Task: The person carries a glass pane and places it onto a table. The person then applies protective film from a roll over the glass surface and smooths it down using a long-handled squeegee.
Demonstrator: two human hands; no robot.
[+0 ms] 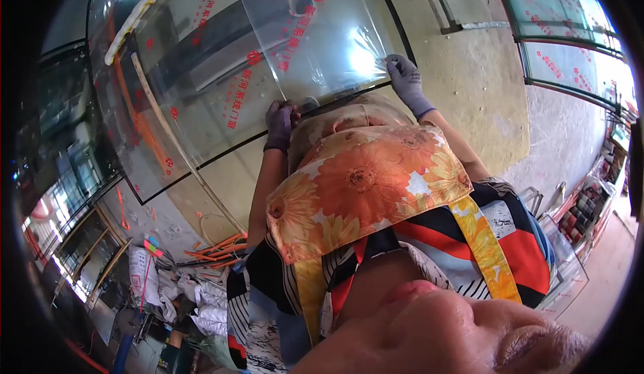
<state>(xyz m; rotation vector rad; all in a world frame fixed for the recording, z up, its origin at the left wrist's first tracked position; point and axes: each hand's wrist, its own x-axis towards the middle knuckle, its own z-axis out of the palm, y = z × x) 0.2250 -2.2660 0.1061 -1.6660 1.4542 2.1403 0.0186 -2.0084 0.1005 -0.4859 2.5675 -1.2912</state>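
Observation:
A clear sheet of film (322, 38) with a bright glare spot lies over a glass pane (194, 99) printed with red characters and edged in black. My left hand (280, 120), in a dark purple-grey glove, has its fingers closed at the sheet's near left corner. At the near right corner, my right hand (405, 81) in a lighter grey glove pinches the sheet's edge between thumb and fingers. Both hands are at the near edge of the pane, close to the flowered apron (362, 179).
A roller with a white sleeve (131, 26) and a long wooden stick (157, 109) rest on the left side. More framed glass panels (563, 65) stand at the right. Orange strips (218, 250) and white bags (151, 277) lie at the lower left. A shelf of spools (583, 213) is at the right.

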